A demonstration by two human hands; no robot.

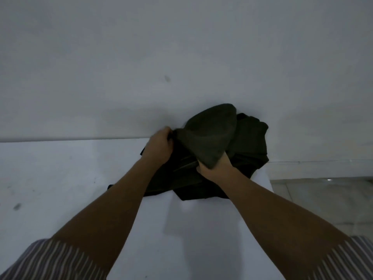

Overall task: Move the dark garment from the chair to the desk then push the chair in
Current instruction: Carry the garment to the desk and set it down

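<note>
The left hand [159, 145] had its grip closed on the near-left edge of the dark garment [212, 142], which lay bunched on the white counter [60, 178] at its far right corner, against the wall [181, 57]. The right hand [215, 168] pinched a lifted fold from below, probably to settle the bundle clear of the counter's edge. The chair was out of view.
</note>
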